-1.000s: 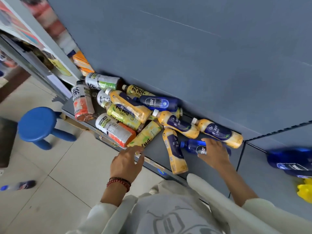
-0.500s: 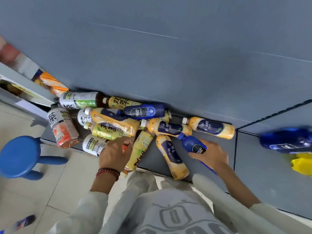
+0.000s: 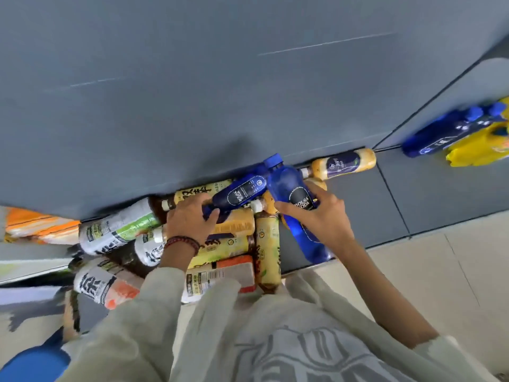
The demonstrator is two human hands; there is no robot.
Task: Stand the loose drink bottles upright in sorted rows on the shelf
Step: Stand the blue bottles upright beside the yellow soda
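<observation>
A heap of loose drink bottles lies on the low grey shelf (image 3: 358, 205). My right hand (image 3: 321, 216) grips a blue soda bottle (image 3: 292, 188) and holds it tilted, cap up, above the shelf. My left hand (image 3: 190, 219) closes around the lower end of a second blue soda bottle (image 3: 242, 193) that lies on top of the heap. Under them lie yellow tea bottles (image 3: 268, 244), orange-cream bottles with dark labels (image 3: 344, 164), and white-labelled bottles (image 3: 118, 232).
The grey back panel (image 3: 220, 92) rises behind the shelf. A thin divider (image 3: 391, 197) marks off the right bay, where blue bottles (image 3: 446, 130) and yellow bottles (image 3: 479, 150) stand. A blue stool (image 3: 33, 365) sits at lower left on the tiled floor (image 3: 429, 271).
My right hand has lifted the blue bottle off the shelf and tipped it cap up. My left hand has moved from the yellow bottles up onto the second blue bottle. The camera has swung closer.
</observation>
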